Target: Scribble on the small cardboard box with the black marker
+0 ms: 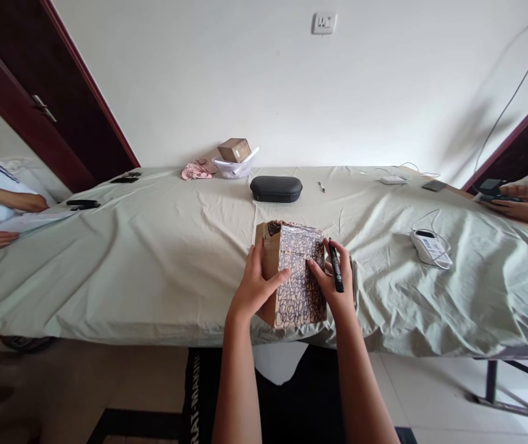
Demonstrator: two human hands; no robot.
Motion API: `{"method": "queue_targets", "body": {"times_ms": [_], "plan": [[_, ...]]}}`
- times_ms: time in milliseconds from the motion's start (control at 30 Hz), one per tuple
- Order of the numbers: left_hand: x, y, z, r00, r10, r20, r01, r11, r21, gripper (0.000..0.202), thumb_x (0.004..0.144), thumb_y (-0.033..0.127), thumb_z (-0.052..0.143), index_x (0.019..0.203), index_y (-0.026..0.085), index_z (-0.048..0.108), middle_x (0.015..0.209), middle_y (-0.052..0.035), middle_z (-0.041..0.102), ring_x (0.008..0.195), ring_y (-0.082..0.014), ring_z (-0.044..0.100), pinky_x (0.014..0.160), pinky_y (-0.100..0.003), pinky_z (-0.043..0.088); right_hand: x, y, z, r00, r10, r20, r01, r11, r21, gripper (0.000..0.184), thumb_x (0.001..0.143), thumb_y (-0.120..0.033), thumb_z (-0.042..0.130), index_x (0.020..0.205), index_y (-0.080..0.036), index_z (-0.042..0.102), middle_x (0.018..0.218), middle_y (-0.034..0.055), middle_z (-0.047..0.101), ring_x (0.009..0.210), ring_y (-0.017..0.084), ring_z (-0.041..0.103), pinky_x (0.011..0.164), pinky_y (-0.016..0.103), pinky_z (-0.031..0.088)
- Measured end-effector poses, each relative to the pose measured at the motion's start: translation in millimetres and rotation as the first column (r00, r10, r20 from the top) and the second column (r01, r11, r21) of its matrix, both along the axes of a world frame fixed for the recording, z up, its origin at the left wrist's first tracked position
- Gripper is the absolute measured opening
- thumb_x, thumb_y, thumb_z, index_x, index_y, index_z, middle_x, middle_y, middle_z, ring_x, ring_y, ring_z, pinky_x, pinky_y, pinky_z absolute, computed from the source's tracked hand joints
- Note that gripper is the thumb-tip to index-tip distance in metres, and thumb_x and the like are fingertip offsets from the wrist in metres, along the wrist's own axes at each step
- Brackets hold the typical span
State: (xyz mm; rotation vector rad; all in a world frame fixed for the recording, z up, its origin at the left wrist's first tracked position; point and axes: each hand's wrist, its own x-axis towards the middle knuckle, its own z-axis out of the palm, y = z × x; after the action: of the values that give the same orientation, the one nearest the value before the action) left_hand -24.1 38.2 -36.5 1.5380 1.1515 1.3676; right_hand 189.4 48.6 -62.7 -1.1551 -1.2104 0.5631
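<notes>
A brown cardboard box covered in black scribbles stands at the near edge of the cloth-covered table. My left hand grips its left side, thumb laid across the scribbled face. My right hand holds the box's right side and keeps a black marker pinned between the fingers, the marker lying along the back of the hand's grip.
A black oval case lies beyond the box. Further back are a small cardboard box on a white bag, pink cloth, a pen. A white device with cable sits right. Other people's arms rest at both table ends.
</notes>
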Motion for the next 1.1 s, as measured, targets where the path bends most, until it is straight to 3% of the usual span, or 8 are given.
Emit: {"method": "queue_targets", "body": {"times_ms": [100,267,467,600,700,833,967,1100], "plan": [[8,-7,-5.9,0.998,0.003,0.065,0.006,0.992,-0.126,0.099,0.084,0.052,0.080,0.165,0.035,0.026,0.173,-0.0083,0.029,0.160,-0.0374,0.029,0.131,-0.056,0.028,1,-5,1.6,1.000,-0.015,-0.003,0.015,1.000,-0.002,0.066,0.082,-0.048,0.082,0.139,-0.029,0.055,0.153,0.0153,0.057,0.111,0.029,0.073,0.091,0.045,0.063],[14,-8,-20.7,0.966,0.020,0.259,0.021,0.987,-0.156,0.088,0.084,0.046,0.077,0.161,0.032,0.035,0.169,-0.0103,0.037,0.155,-0.0385,0.037,0.127,-0.057,0.035,9,-7,5.7,0.991,-0.059,-0.119,0.068,0.995,0.077,0.049,0.096,-0.048,0.066,0.137,-0.025,0.052,0.147,0.0177,0.062,0.103,0.025,0.077,0.081,0.037,0.063],[-6,-9,-33.2,0.878,0.079,0.473,-0.014,0.990,-0.140,0.082,0.081,0.045,0.077,0.156,0.033,0.044,0.155,-0.0087,0.055,0.139,-0.0348,0.057,0.114,-0.049,0.050,21,-7,1.7,0.988,-0.111,-0.112,0.117,0.992,0.052,0.030,0.102,-0.049,0.055,0.115,-0.022,0.055,0.085,0.0045,0.075,0.057,0.018,0.072,0.061,0.031,0.057],[-35,-11,-37.1,0.709,0.239,0.664,-0.201,0.970,-0.136,0.071,0.079,0.048,0.073,0.145,0.032,0.054,0.141,-0.0071,0.065,0.131,-0.0312,0.062,0.108,-0.045,0.053,21,-2,-2.4,0.986,0.096,-0.133,-0.109,0.990,-0.092,0.046,0.085,-0.034,0.065,0.125,-0.026,0.044,0.107,0.0055,0.069,0.073,0.018,0.073,0.062,0.030,0.058],[-57,-15,-37.9,0.629,0.327,0.705,-0.291,0.940,-0.176,0.065,0.080,0.049,0.071,0.141,0.031,0.056,0.140,-0.0073,0.065,0.126,-0.0296,0.063,0.104,-0.044,0.054,14,2,-1.7,0.930,0.306,-0.206,-0.349,0.910,-0.226,0.068,0.075,-0.027,0.064,0.138,-0.028,0.041,0.118,0.0061,0.061,0.091,0.021,0.072,0.070,0.033,0.061],[-79,-20,-42.7,0.604,0.401,0.689,-0.376,0.905,-0.197,0.062,0.079,0.050,0.071,0.137,0.030,0.059,0.139,-0.0075,0.065,0.127,-0.0298,0.061,0.105,-0.044,0.052,-6,11,-6.4,0.867,0.425,-0.261,-0.488,0.831,-0.268,0.046,0.088,-0.038,0.055,0.132,-0.024,0.049,0.095,0.0011,0.062,0.083,0.020,0.071,0.073,0.032,0.057],[-92,-20,-51.7,0.629,0.400,0.666,-0.377,0.907,-0.188,0.061,0.080,0.055,0.071,0.135,0.030,0.059,0.136,-0.0082,0.066,0.131,-0.0309,0.059,0.109,-0.047,0.050,-30,27,-22.1,0.891,0.448,0.075,-0.387,0.835,-0.391,0.066,0.095,-0.032,0.046,0.158,-0.022,0.027,0.069,-0.0083,0.051,0.051,0.016,0.054,0.059,0.028,0.045],[-94,-20,-53.7,0.591,0.437,0.678,-0.408,0.887,-0.216,0.059,0.079,0.053,0.071,0.132,0.031,0.059,0.138,-0.0071,0.065,0.131,-0.0309,0.059,0.109,-0.047,0.050,-54,38,-29.5,0.729,0.362,0.581,-0.076,0.886,-0.458,0.045,0.105,-0.030,0.042,0.146,-0.015,0.048,0.086,0.0070,0.070,0.082,0.024,0.067,0.074,0.031,0.046]]}}
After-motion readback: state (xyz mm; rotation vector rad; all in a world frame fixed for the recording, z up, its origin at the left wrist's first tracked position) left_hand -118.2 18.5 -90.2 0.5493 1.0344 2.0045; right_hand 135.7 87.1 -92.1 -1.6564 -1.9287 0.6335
